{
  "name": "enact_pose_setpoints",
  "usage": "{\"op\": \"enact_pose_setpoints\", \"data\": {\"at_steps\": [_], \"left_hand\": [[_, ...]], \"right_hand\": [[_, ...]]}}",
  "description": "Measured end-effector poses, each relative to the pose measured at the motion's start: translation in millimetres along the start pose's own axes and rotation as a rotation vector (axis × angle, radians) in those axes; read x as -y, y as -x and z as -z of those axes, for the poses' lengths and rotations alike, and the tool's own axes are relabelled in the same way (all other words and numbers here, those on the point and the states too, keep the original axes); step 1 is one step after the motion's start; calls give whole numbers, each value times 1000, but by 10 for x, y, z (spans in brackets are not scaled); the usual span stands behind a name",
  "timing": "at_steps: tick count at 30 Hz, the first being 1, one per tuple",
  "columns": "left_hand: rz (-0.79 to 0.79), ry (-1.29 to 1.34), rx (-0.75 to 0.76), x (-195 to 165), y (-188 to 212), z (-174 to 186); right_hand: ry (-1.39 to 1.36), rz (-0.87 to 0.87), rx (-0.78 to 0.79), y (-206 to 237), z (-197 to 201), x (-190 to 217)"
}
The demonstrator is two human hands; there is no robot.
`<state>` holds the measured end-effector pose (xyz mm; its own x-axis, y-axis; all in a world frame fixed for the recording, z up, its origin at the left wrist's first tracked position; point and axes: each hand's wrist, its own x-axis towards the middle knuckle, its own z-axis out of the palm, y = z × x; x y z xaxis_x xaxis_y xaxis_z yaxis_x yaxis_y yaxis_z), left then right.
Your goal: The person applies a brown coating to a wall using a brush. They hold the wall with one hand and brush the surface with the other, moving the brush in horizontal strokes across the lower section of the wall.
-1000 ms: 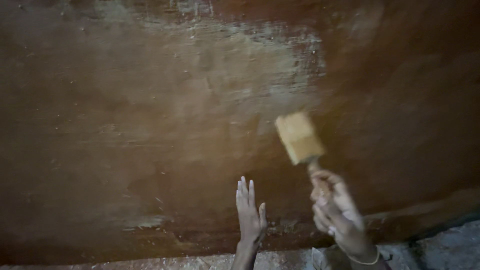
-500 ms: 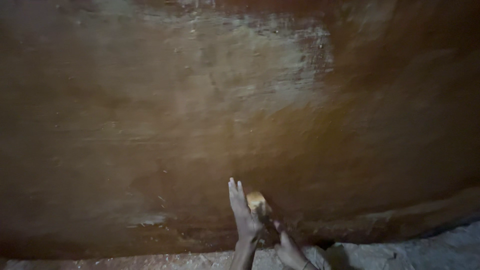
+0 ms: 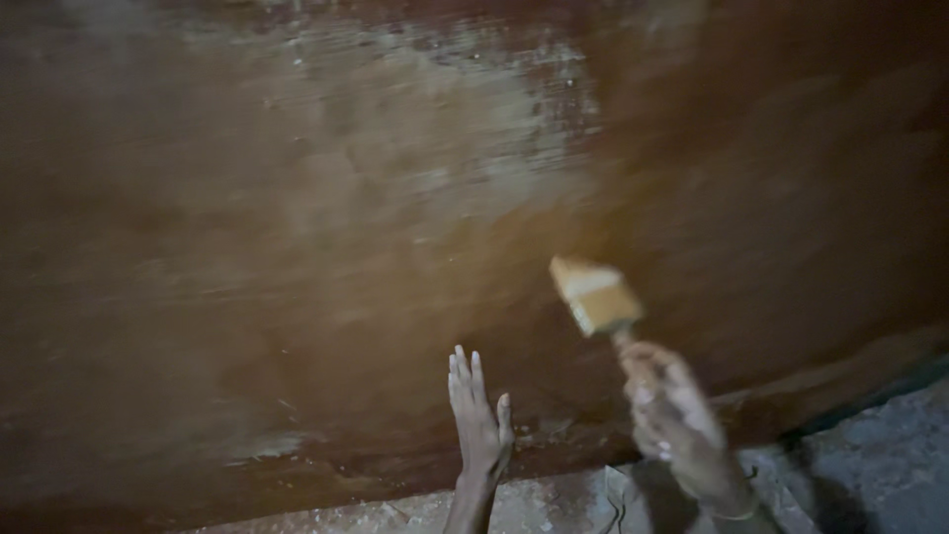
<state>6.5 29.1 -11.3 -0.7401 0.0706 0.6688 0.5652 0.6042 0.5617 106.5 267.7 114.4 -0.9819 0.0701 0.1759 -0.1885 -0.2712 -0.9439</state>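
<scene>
We see our right hand (image 3: 680,425) low on the right, its grip wrapped tight around the handle of a wide, flat paintbrush with pale yellowish bristles (image 3: 595,297). The brush head stands above the hand, tilted up and to the left, its bristle end against the broad brown wet-looking wall surface (image 3: 297,257) that fills almost the whole view. A thin bangle circles the right wrist at the bottom edge.

Our left hand (image 3: 479,420) is just left of centre at the bottom, holding nothing: its grip is spread flat, fingers straight and close together pointing upward, thumb out to the right, palm laid against the lower part of the brown wall. The two hands are near each other but apart.

A lighter, greyish-white streaked patch (image 3: 474,129) shows on the upper middle of the wall. Along the bottom and at the lower right runs a strip of rough grey concrete floor (image 3: 870,475), with pale specks beneath the left wrist.
</scene>
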Motion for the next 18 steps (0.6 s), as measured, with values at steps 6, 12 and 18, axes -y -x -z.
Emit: {"op": "enact_pose_setpoints", "data": {"at_steps": [6, 12, 18], "left_hand": [[-29, 20, 16, -138, 2, -211], [-48, -15, 32, -176, 18, -386], [-73, -36, 74, -296, 78, -656]], "right_hand": [[44, 206, -13, -216, 245, 123], [383, 265, -46, -255, 466, -1222], [339, -298, 40, 88, 785, -1832]]}}
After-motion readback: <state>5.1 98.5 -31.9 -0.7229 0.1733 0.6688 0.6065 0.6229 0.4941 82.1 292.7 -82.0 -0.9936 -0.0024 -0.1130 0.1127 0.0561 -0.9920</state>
